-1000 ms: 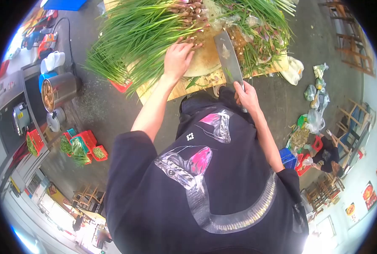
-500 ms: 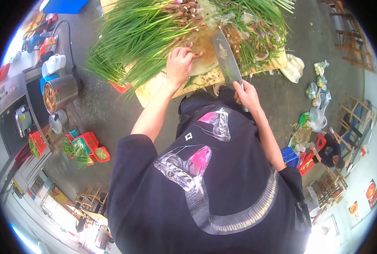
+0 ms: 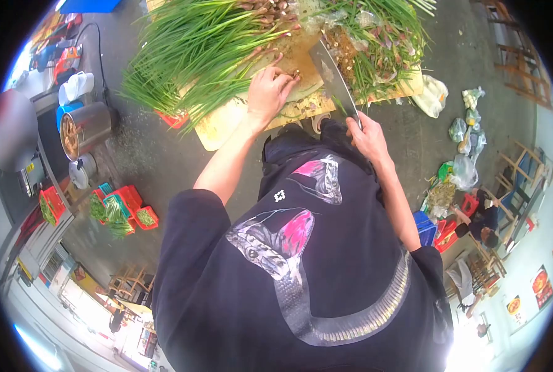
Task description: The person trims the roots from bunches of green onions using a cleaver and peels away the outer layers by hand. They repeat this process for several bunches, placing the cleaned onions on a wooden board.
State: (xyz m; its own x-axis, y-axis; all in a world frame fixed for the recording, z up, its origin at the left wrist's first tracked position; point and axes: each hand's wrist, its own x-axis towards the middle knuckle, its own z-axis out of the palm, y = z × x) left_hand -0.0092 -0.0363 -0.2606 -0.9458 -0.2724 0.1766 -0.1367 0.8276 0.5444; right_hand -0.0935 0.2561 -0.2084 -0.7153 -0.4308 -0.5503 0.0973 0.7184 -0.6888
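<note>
My left hand (image 3: 269, 94) rests at the root end of a big pile of green onions (image 3: 196, 53), its fingers curled round a green onion whose root tip shows beside the fingertips. My right hand (image 3: 368, 139) is closed on the handle of a cleaver (image 3: 334, 75). The broad blade lies over the worn chopping board (image 3: 301, 57), pointing away from me and apart from my left hand. Bits of white and green stick to the blade. Right of it is a heap of trimmed leaves and root scraps (image 3: 385, 53).
A white plastic bag (image 3: 431, 97) sits by the table's right corner. On the floor are a steel pot (image 3: 93, 129), red baskets (image 3: 127, 199) of greens, and several bagged vegetables (image 3: 465, 173). A co-worker (image 3: 484, 220) is low at the right. A blurred rounded shape (image 3: 13, 130) shows at far left.
My left hand has shifted slightly right, its fingers curled further over. The cleaver has hardly moved. A blurred rounded shape has come into view at the far left.
</note>
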